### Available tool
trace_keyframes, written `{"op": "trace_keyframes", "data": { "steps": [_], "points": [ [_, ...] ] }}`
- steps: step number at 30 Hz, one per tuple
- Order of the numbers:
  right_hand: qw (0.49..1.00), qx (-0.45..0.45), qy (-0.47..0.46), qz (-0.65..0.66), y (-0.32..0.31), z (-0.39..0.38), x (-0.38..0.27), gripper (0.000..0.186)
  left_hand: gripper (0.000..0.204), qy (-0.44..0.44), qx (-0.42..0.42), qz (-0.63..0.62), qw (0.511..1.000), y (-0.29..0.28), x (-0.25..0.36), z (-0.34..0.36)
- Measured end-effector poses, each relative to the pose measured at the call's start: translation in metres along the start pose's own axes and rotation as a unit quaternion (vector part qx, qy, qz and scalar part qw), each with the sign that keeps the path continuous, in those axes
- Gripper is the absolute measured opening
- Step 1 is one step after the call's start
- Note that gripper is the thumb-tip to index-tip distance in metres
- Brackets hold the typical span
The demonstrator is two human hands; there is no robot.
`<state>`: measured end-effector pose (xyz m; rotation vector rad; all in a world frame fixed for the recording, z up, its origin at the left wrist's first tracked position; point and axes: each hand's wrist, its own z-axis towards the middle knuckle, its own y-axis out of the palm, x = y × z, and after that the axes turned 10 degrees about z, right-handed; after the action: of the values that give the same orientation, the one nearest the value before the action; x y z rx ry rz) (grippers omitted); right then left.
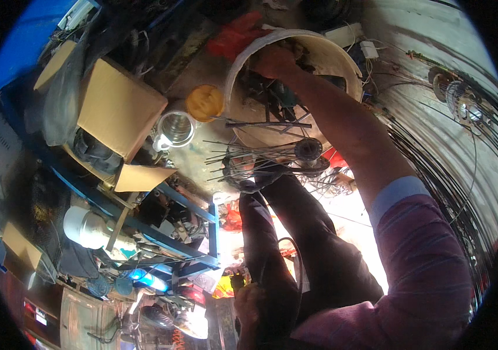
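Note:
My right arm stretches up to a large pale round tub (pixel 238 64). My right hand (pixel 275 62) reaches inside its far part, among dark items; its fingertips are hidden in shadow. Low in the view, beside my left leg, my left hand (pixel 250 303) is closed around a dark, blunt-ended thing (pixel 237 282) whose kind I cannot make out. A black cable or hose (pixel 299 262) loops over my legs close by. In front of my knees lies a wheel hub (pixel 308 150) with many loose spokes (pixel 231 156). A metal frame piece (pixel 269 124) leans across the tub's near side.
Left of the tub are a yellow round lid (pixel 205 103), a shiny metal mug (pixel 176 128) and an open cardboard box (pixel 115 111). A blue metal frame (pixel 187 252) holds clutter at the left. Long thin rods (pixel 424 169) and a chainring (pixel 464 104) line the right wall.

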<state>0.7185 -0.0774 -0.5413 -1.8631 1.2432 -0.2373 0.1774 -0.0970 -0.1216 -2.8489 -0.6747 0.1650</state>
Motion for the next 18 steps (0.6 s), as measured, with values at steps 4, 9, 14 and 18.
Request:
{"op": "trace_keyframes", "data": {
  "steps": [4, 9, 14, 18],
  "points": [
    [0.997, -0.072, 0.022, -0.03, -0.04, -0.017, -0.035, 0.051, 0.028, -0.014, 0.003, -0.049, 0.999, 0.007, -0.003, -0.006],
    [0.997, -0.051, -0.053, -0.009, -0.018, -0.015, -0.002, 0.057, 0.028, 0.102, 0.003, 0.093, 0.991, 0.0, -0.019, 0.001],
    [0.992, 0.033, -0.091, 0.082, -0.001, -0.026, 0.029, 0.074, 0.03, 0.089, -0.007, -0.026, 0.996, 0.006, -0.016, -0.006],
    [0.99, 0.082, -0.079, 0.078, -0.021, -0.06, 0.019, 0.073, 0.027, 0.091, -0.038, -0.098, 0.99, 0.005, -0.035, -0.001]
  ]
}}
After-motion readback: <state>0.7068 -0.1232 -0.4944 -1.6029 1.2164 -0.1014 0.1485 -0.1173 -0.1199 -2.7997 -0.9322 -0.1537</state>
